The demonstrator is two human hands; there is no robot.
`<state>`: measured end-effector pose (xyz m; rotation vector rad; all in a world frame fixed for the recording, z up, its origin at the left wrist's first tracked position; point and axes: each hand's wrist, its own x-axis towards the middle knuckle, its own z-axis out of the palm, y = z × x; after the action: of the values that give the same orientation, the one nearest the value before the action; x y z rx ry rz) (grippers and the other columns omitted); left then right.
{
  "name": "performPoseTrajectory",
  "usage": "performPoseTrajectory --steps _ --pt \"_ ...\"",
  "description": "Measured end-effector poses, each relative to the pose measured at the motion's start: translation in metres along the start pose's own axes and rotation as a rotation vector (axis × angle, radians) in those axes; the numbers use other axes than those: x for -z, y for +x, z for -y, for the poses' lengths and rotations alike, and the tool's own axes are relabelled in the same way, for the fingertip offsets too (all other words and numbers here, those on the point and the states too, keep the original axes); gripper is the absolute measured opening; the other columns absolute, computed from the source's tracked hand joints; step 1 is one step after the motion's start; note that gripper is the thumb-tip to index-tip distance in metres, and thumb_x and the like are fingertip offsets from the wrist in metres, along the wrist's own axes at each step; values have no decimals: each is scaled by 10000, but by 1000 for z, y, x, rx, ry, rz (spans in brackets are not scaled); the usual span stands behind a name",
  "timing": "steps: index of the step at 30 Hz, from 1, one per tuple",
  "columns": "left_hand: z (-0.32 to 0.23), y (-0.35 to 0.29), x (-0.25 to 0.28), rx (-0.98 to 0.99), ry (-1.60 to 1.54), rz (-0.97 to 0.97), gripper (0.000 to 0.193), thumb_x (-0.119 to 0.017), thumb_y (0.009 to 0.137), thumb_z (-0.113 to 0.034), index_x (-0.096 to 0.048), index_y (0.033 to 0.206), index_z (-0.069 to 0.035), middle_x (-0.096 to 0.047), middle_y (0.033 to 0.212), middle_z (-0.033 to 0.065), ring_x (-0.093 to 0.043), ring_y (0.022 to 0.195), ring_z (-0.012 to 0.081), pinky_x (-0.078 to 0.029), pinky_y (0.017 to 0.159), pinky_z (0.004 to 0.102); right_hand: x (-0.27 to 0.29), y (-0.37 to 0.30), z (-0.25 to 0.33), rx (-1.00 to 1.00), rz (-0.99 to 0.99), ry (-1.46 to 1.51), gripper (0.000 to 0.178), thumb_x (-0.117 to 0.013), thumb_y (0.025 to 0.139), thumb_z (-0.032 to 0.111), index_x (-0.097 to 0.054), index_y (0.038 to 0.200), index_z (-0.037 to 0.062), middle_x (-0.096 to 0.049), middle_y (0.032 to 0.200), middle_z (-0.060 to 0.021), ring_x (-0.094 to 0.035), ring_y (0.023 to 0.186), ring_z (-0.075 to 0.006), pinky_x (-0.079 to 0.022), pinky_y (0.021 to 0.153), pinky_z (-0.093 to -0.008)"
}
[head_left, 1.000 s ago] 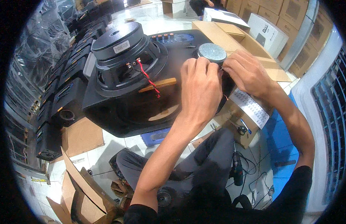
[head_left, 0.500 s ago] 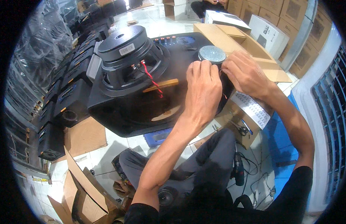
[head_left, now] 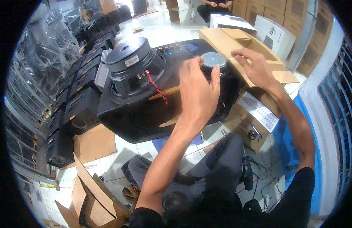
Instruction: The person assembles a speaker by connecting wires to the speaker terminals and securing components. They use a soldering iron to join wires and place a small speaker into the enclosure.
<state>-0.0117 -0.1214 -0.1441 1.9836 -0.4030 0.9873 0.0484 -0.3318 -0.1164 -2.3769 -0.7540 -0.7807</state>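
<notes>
Beneath my left hand [head_left: 198,89], out to nine o'clock, spreads the black cabinet [head_left: 119,122], the large speaker [head_left: 128,57] at ten. My right hand [head_left: 255,70] has just drawn away toward one o'clock, fingertips close, any pinch too small to tell; that likely leaves the left to steady the small round driver [head_left: 214,60]. It lies at my left hand's one o'clock, thumb and fingers parted at its rim, grip unclear.

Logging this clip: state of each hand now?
Left hand: part-open, thumb and fingers at the round grey magnet.
Right hand: fingers curled; whether it holds anything cannot be told.
</notes>
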Motion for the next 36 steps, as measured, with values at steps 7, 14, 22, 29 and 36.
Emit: performPoseTrajectory --steps 7,14,22,29,36 --pt "-16 48 -10 62 308 331 695 -799 854 -387 -498 1236 110 -617 1148 353 -621 1064 505 -509 915 538 -20 -8 12 -112 86 200 312 -556 970 75 -669 1245 -21 -710 1115 -269 -686 1068 -393 -519 925 -440" --pt "11 81 16 104 92 607 668 -836 783 -317 -615 1293 54 -682 1220 277 -661 1175 356 -504 1018 412 -28 -38 31 -114 -166 256 287 -636 964 123 -694 1181 -54 -715 1131 -253 -691 1068 -367 -527 928 -428" --pt "33 93 28 -59 -51 818 638 -774 821 -254 -590 1366 21 -612 1387 207 -578 1285 334 -421 1121 408 -44 -61 50 140 -376 1 296 -717 912 111 -695 1151 -62 -711 1121 -237 -671 1034 -397 -526 930 -444" --pt "24 85 20 38 -225 756 712 -788 838 -353 -563 1357 80 -602 1379 257 -581 1290 336 -436 1105 390 -49 -72 57 255 -368 -42 365 -747 848 18 -685 1199 -60 -698 1186 -228 -668 1066 -381 -529 941 -429" --pt "15 72 9 113 43 554 772 -881 723 -338 -585 1309 68 -650 1275 292 -664 1161 385 -508 1007 405 -37 -78 62 364 -321 -83 390 -808 791 40 -697 1153 -52 -714 1137 -199 -681 1042 -337 -532 891 -426"
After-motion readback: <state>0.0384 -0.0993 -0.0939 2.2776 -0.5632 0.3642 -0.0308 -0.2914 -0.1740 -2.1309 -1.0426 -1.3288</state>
